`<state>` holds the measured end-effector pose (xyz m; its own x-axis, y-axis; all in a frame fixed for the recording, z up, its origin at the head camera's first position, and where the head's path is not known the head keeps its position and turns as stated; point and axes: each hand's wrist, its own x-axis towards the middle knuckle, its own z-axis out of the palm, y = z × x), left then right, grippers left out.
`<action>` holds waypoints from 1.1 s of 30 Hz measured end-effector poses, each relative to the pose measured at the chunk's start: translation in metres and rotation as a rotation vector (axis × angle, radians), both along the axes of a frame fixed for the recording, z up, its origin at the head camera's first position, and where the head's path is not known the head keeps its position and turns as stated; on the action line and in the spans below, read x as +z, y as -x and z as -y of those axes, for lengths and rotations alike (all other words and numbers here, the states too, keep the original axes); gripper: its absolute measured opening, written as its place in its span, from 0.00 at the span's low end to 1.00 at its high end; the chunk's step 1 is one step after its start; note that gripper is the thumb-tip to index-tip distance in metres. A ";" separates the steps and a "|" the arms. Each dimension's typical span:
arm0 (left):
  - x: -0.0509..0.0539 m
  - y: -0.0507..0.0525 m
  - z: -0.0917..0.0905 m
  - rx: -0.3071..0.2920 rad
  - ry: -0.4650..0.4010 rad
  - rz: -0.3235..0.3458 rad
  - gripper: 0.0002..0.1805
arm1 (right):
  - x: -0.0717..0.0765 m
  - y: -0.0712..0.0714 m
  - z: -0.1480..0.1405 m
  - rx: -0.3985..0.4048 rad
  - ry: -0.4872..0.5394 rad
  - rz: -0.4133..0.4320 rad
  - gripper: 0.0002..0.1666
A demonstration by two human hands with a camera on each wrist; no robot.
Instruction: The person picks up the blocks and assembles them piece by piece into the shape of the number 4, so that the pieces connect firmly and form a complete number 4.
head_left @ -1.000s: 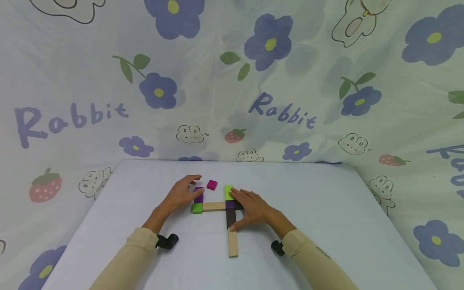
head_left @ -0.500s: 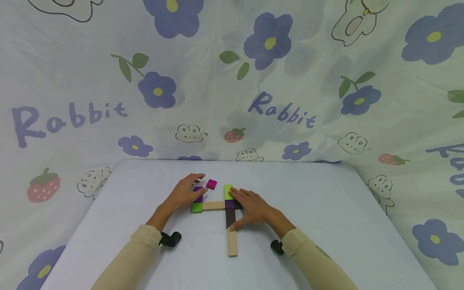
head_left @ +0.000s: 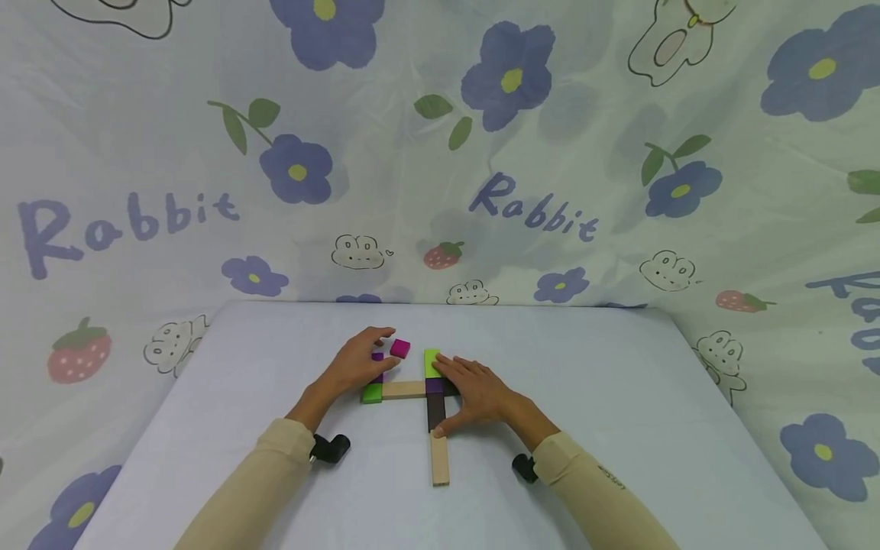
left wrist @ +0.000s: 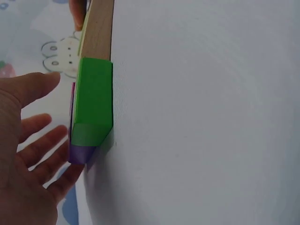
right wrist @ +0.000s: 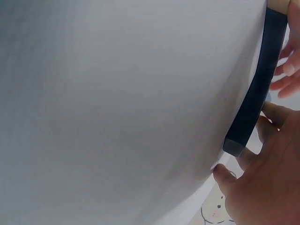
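My left hand (head_left: 353, 362) hovers over the purple block (head_left: 378, 379), partly covering it, with thumb and fingers apart. Just past its fingertips lies a loose magenta block (head_left: 400, 348). In the left wrist view the spread fingers are beside the green block (left wrist: 93, 93), which adjoins a natural wood block (left wrist: 98, 33). My right hand (head_left: 481, 392) lies with extended fingers by the lime block (head_left: 431, 363), fingertips at its edge. Its thumb reaches where a dark brown block (head_left: 436, 412) meets another wood block (head_left: 440, 461). A black block (right wrist: 258, 84) runs beneath that hand.
A small dark purple block (head_left: 435, 386) sits at the crossing of the block rows. The blocks lie on a white-covered table (head_left: 584, 351). Behind its far edge hangs a printed curtain (head_left: 385, 206). Each wrist carries a small black camera (head_left: 332, 449).
My left hand has shifted right and slightly away from me, bringing its fingertips close to the magenta block. The right hand and the blocks have stayed in place.
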<state>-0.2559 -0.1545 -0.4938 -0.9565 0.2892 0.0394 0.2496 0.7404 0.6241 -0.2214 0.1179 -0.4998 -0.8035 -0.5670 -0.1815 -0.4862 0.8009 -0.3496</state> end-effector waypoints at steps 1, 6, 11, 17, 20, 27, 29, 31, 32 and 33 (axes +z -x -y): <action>0.000 0.001 -0.001 -0.002 0.002 -0.001 0.36 | 0.000 0.000 0.000 0.001 -0.002 -0.001 0.72; 0.000 0.004 -0.003 -0.019 0.014 -0.004 0.36 | 0.002 0.000 -0.001 0.006 -0.004 0.001 0.71; 0.000 0.008 -0.005 -0.042 0.035 -0.012 0.36 | 0.004 0.000 -0.001 0.013 0.003 -0.001 0.71; 0.002 0.010 -0.006 -0.067 0.056 -0.008 0.36 | 0.002 0.000 -0.001 0.012 -0.005 0.001 0.71; 0.003 0.011 -0.007 -0.077 0.070 -0.006 0.35 | 0.002 0.000 -0.001 0.013 -0.010 -0.002 0.71; 0.002 0.013 -0.009 -0.099 0.089 -0.029 0.31 | 0.005 0.000 -0.002 0.019 0.005 0.001 0.71; 0.001 0.014 -0.009 -0.105 0.098 -0.041 0.29 | 0.006 -0.001 -0.002 0.021 0.010 0.002 0.71; 0.000 0.014 -0.009 -0.112 0.112 -0.057 0.28 | 0.006 -0.001 -0.002 0.022 0.012 0.005 0.71; 0.000 0.015 -0.009 -0.113 0.114 -0.062 0.27 | 0.006 -0.001 -0.002 0.021 0.014 0.006 0.71; 0.000 0.015 -0.010 -0.114 0.116 -0.065 0.27 | 0.006 -0.001 -0.002 0.019 0.015 0.007 0.71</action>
<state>-0.2709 -0.1450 -0.4936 -0.9138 0.4017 0.0597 0.3727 0.7713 0.5160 -0.2204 0.1196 -0.4942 -0.7911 -0.5852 -0.1780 -0.4992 0.7859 -0.3650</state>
